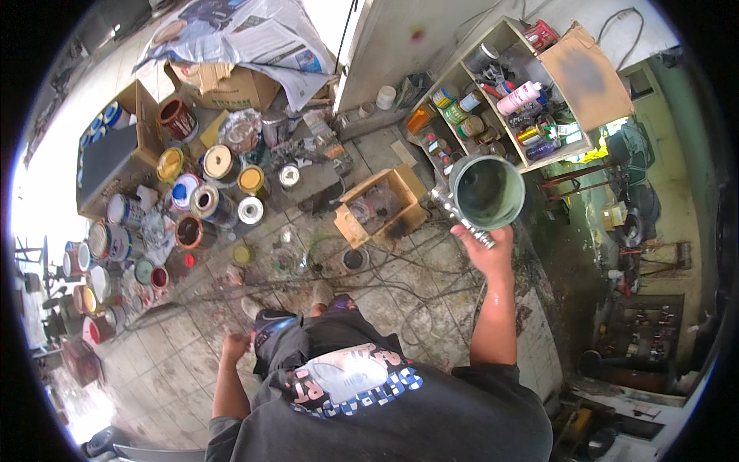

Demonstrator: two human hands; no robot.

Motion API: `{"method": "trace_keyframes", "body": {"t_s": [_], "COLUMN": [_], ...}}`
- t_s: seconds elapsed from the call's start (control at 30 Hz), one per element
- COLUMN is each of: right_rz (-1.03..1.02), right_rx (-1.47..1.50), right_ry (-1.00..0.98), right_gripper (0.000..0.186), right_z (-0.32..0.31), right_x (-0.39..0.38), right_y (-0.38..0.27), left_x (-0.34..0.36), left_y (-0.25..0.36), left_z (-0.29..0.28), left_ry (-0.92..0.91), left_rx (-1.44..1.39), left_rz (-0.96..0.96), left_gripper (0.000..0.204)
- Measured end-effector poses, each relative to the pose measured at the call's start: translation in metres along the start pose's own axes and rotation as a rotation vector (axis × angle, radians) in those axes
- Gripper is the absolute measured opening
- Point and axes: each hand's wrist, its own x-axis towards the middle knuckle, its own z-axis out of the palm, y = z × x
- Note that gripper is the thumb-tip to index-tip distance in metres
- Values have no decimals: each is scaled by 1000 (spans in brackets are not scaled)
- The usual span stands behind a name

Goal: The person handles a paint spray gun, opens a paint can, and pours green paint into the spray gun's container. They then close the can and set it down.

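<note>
My right hand (489, 250) is raised, closed around a wide grey-green cup (489, 185) with a dark inside; a narrow silvery piece with dark spots (469, 227) is held slanting along its left side. My left hand (235, 346) hangs beside my dark shorts, fingers loosely bent and apart, with no object visible in it. On the floor beyond my feet are a small open cardboard box (346, 219) and a dark-filled container (354, 259).
Several paint cans (218, 162) crowd the left, by a larger box (123, 185) and newspaper sheets (262, 38). A shelf unit (570, 141) with cans and bottles stands at upper right. Hoses (400, 281) snake over the dirty tiles. A darker room lies right.
</note>
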Motion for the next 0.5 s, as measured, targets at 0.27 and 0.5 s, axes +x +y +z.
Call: {"method": "trace_keyframes", "body": {"t_s": [0.27, 0.5], "right_rz": [420, 717], "right_rx": [-82, -31], "right_ry": [-31, -181], "right_gripper": [45, 51], "right_z": [55, 117], "right_x": [-41, -54], "right_y": [63, 165], "left_x": [-15, -26], "left_y": [16, 54], "left_z": [-23, -6], "left_ry": [55, 172], "left_rx": [116, 157], "left_rz": [-103, 85], "left_gripper": [31, 35]}}
